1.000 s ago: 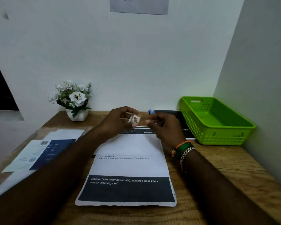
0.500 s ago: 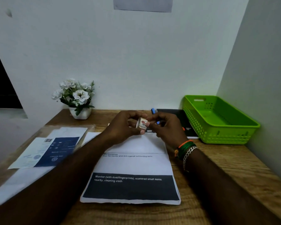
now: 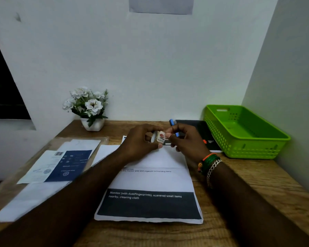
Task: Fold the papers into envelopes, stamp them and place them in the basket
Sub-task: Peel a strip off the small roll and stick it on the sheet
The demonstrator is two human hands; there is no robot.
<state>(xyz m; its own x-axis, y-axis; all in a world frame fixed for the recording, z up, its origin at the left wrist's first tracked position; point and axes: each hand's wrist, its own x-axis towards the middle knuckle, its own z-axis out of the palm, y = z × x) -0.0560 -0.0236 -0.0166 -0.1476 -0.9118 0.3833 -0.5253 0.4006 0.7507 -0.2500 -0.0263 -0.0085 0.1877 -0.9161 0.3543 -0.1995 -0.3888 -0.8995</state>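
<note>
Both hands are now meeting closer over the paper (image 3: 151,177). Left hand (image 3: 141,142) is pinching the stamp roll (image 3: 154,137); right hand (image 3: 187,141) fingers are gripping the stamp (image 3: 161,137), which is extending rightward, directly above the paper's far edge on the desk (image 3: 268,182).

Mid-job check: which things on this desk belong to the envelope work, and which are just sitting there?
Job:
- stamp roll, pinched by left hand and right hand
- folded paper under them
- spare papers at left
- green basket, nothing in it

Lying about:
- flower pot
- blue pen
- black notebook
- wall notice
</note>
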